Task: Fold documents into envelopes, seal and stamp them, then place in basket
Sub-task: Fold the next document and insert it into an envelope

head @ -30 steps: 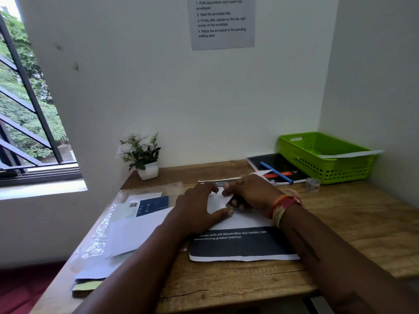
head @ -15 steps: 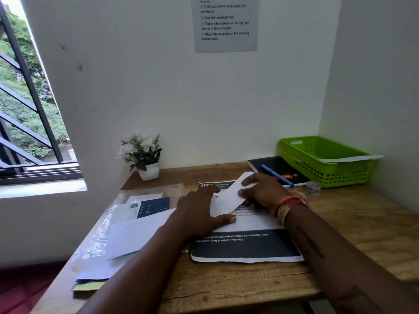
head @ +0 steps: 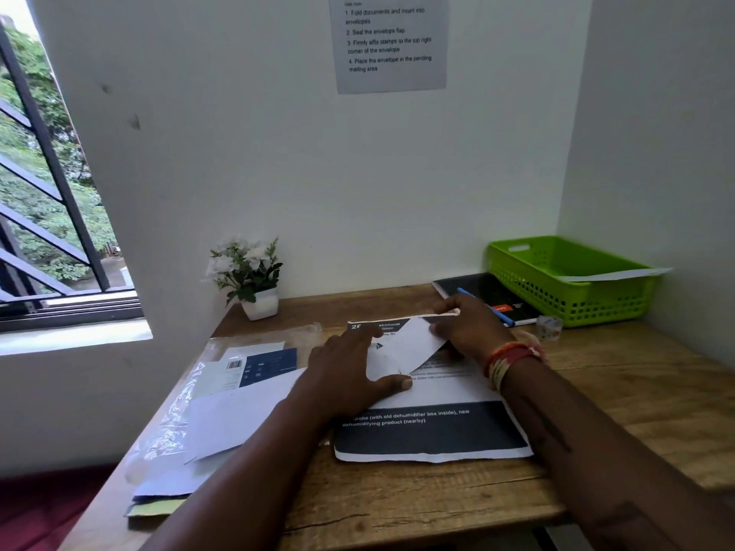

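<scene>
A white envelope (head: 401,349) lies tilted on a printed document (head: 433,427) in the middle of the wooden desk (head: 620,395). My left hand (head: 350,375) rests flat on the envelope's left end, fingers spread and thumb on its lower edge. My right hand (head: 465,328) pinches the envelope's right end and lifted flap between thumb and fingers. A green basket (head: 572,280) stands at the back right corner with a white sheet lying over its rim.
A stack of envelopes and papers in clear plastic (head: 222,395) lies at the left. A small potted plant (head: 254,276) stands by the wall. A black notebook with a blue pen (head: 497,300) and a tape roll (head: 549,326) sit beside the basket.
My right hand has moved away from me and to the right, raising the envelope's right end and flap. My left hand has stayed pressed on the left end.
</scene>
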Motion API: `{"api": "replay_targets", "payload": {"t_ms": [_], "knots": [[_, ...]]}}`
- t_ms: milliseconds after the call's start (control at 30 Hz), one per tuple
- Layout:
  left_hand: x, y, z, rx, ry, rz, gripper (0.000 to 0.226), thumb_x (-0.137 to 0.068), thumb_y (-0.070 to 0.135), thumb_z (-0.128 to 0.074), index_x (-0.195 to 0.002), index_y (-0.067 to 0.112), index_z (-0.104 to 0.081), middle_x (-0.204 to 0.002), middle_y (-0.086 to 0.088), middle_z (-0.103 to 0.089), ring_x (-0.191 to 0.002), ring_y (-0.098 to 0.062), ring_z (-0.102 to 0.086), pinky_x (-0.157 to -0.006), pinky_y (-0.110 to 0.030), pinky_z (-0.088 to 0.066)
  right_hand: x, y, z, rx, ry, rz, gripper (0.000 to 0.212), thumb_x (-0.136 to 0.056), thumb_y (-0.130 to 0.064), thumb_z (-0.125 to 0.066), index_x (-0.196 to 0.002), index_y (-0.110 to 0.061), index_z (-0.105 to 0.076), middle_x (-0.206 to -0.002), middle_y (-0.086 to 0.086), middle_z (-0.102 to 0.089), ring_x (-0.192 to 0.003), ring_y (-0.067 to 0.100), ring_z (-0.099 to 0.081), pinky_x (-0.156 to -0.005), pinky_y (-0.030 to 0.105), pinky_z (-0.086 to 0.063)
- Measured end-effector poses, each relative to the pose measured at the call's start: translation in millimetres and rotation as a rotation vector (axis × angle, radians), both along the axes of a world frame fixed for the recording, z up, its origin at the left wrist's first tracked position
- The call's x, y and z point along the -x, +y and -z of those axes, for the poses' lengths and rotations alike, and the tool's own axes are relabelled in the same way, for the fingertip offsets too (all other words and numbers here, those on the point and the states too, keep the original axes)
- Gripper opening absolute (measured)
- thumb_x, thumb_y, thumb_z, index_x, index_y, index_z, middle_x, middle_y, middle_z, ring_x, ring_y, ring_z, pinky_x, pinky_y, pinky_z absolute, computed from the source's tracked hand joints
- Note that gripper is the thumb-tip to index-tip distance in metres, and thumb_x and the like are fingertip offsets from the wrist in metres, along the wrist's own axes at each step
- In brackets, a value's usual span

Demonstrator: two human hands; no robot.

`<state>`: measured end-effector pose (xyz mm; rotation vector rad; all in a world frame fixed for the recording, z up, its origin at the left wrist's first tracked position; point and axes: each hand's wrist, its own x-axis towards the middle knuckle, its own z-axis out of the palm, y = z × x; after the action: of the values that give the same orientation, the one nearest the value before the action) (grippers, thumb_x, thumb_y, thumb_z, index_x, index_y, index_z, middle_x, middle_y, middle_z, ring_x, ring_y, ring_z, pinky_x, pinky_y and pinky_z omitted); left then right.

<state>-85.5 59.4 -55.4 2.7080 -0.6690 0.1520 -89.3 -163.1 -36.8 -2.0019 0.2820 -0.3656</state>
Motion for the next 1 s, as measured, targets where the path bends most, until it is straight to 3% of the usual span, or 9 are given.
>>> {"api": "replay_targets", "payload": {"t_ms": [100,200,333,500,600,700,867,1000], "knots": [[1,0,1,0.01,-0.002,0.004,0.097,-0.068,0.09,-0.056,-0.147,0.041,-0.031,-0.151,0.011,-0.044,-0.136,-0.016,-0.042,-0.112,-0.046,-0.035,5,13,-1,-0.034,0.134,-0.159,0.027,-0.079,-0.012,-0.078,-0.099,-0.02,-0.061,-0.078,0.01,-0.069,-0.057,0.026,-0.068,-0.059,0.039,-0.059],[0,1,2,0.011,-0.025,0.004,0.098,-0.068,0.09,-0.055,-0.148,0.039,-0.031,-0.151,0.011,-0.045,-0.135,-0.017,-0.043,-0.11,-0.046,-0.036,9,26,-5,0.053,0.149,-0.266,0.016,-0.08,-0.013,-0.078,-0.093,-0.008,-0.07,-0.064,0.005,-0.065,-0.053,0.02,-0.062,-0.055,0.032,-0.053],[1,1,3,0.011,-0.037,0.018,0.098,-0.068,0.09,-0.055,-0.148,0.039,-0.03,-0.15,0.01,-0.046,-0.135,-0.017,-0.043,-0.11,-0.046,-0.036,12,33,-5,0.089,0.158,-0.313,0.004,-0.082,-0.015,-0.076,-0.08,-0.012,-0.077,-0.063,0.003,-0.069,-0.053,0.017,-0.062,-0.048,0.025,-0.048],[1,-4,3,0.031,-0.017,0.036,0.099,-0.066,0.091,-0.056,-0.148,0.041,-0.03,-0.149,0.009,-0.047,-0.135,-0.017,-0.044,-0.111,-0.048,-0.037,12,41,-5,0.031,0.221,-0.328,0.017,-0.088,-0.021,-0.068,-0.086,-0.007,-0.077,-0.064,0.008,-0.069,-0.051,0.02,-0.057,-0.047,0.026,-0.044],[1,-4,3,0.041,-0.018,0.039,0.098,-0.067,0.09,-0.058,-0.148,0.043,-0.029,-0.15,0.01,-0.046,-0.135,-0.017,-0.044,-0.111,-0.048,-0.037,11,42,-7,-0.094,0.281,-0.321,0.025,-0.088,-0.026,-0.065,-0.093,-0.004,-0.075,-0.078,0.014,-0.072,-0.056,0.024,-0.056,-0.044,0.026,-0.039],[1,-5,4,0.046,-0.033,0.046,0.095,-0.067,0.089,-0.057,-0.146,0.045,-0.029,-0.149,0.01,-0.047,-0.135,-0.016,-0.045,-0.11,-0.047,-0.037,11,39,-12,-0.235,0.319,-0.311,0.023,-0.092,-0.021,-0.059,-0.107,-0.005,-0.067,-0.086,0.013,-0.073,-0.045,0.017,-0.05,-0.039,0.021,-0.034],[4,-7,4,0.072,-0.087,0.082,0.088,-0.07,0.084,-0.06,-0.142,0.043,-0.033,-0.141,0.012,-0.051,-0.128,-0.015,-0.049,-0.105,-0.044,-0.042,9,42,-6,-0.332,0.339,-0.363,0.029,-0.094,-0.034,-0.06,-0.106,-0.008,-0.066,-0.075,0.008,-0.059,-0.042,0.012,-0.043,-0.035,0.018,-0.027],[5,-8,3,0.126,-0.104,0.1,0.088,-0.066,0.084,-0.062,-0.139,0.043,-0.035,-0.133,0.014,-0.056,-0.122,-0.014,-0.052,-0.101,-0.044,-0.044,6,39,-5,-0.568,0.473,-0.475,0.022,-0.093,-0.037,-0.061,-0.108,-0.021,-0.058,-0.066,-0.001,-0.044,-0.036,0.003,-0.035,-0.029,0.013,-0.02]]}}
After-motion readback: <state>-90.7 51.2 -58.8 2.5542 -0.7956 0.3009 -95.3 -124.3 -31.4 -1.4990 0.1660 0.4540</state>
